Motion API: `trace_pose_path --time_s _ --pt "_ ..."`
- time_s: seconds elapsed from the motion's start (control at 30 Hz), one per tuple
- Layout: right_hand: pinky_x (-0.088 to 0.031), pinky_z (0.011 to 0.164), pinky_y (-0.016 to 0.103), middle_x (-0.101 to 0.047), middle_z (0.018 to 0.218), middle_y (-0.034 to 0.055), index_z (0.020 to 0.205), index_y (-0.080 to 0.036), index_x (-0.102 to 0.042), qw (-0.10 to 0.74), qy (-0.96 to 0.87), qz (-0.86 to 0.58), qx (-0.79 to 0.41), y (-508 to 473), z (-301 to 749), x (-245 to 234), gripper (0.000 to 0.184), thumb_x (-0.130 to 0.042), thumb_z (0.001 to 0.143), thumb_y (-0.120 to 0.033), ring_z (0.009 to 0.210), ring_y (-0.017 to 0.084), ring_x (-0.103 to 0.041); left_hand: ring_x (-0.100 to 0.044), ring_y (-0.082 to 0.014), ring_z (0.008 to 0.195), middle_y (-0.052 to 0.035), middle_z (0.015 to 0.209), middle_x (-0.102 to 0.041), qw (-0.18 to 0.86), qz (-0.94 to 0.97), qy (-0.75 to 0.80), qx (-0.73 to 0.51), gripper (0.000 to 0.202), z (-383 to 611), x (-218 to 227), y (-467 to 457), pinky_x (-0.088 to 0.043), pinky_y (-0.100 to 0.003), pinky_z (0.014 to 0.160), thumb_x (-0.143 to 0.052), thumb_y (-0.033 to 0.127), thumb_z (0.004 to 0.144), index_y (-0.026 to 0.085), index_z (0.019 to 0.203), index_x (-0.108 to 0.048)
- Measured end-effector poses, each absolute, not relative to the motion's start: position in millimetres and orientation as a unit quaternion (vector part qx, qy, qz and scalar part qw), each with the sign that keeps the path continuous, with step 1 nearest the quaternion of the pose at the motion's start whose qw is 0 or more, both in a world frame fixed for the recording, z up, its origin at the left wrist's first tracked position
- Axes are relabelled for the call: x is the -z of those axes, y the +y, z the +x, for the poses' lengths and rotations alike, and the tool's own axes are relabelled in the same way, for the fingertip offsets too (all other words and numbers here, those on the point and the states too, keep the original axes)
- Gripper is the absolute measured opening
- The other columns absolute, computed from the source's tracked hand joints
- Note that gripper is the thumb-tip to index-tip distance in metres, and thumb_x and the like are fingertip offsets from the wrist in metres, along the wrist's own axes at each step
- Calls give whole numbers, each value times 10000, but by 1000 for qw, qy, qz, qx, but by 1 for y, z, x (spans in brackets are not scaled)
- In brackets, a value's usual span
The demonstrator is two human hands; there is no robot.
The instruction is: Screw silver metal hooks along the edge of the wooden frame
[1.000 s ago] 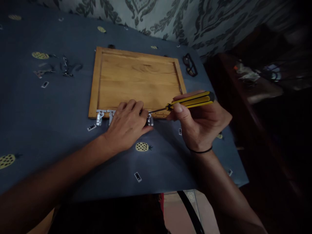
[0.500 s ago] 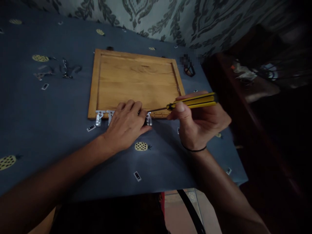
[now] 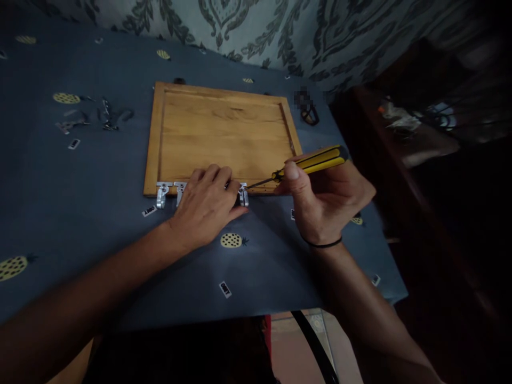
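Note:
A wooden cabinet door (image 3: 224, 133) with a recessed panel lies flat on the blue cloth. Metal hinges (image 3: 161, 194) sit along its near edge, partly hidden by my left hand (image 3: 210, 200). That hand's fingers curl over the edge, thumb on the near side, gripping a right-hand hinge (image 3: 243, 196); most of what lies under the palm is hidden. My right hand (image 3: 326, 194) is closed around a yellow and black screwdriver (image 3: 316, 160). Its shaft points left and down, the tip at or very close to that right-hand hinge.
Loose dark metal pieces (image 3: 110, 114) lie on the cloth left of the door. A small dark object with a loop (image 3: 309, 113) rests beyond its right corner. Patterned fabric (image 3: 264, 32) rises behind the table. Dark wooden furniture (image 3: 400, 160) stands to the right.
The screwdriver handle has shifted slightly left and been tilted a little, and its tip sits slightly lower and further right. My left hand stays in place on the hinge.

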State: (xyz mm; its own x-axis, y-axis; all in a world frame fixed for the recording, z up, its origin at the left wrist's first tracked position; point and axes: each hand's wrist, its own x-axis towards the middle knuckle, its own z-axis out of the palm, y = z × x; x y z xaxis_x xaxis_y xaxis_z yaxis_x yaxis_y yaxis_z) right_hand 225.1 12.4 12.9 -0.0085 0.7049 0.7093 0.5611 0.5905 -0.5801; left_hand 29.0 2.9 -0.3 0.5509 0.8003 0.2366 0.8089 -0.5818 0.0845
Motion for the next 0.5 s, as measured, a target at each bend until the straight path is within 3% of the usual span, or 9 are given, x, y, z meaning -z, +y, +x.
trace_pose_path --time_s 0.27,0.5 --pt "-535 526 304 -731 775 -16 800 -247 -710 534 -707 -451 -106 14 224 -13 312 -746 986 -495 559 136 -632 -665 -361 1126 -169 1123 -724 16 -880 -461 112 378 30 0 3 -515 -455 927 -793 424 983 91 1160 -759" --pt "-544 545 328 -652 709 -8 799 -258 -689 524 -714 -453 -104 16 226 -9 343 -743 976 -546 571 155 -609 -665 -354 1132 -171 1150 -733 7 -874 -476 98 449 32 -10 -1 -497 -446 961 -817 440 964 86 1216 -702"
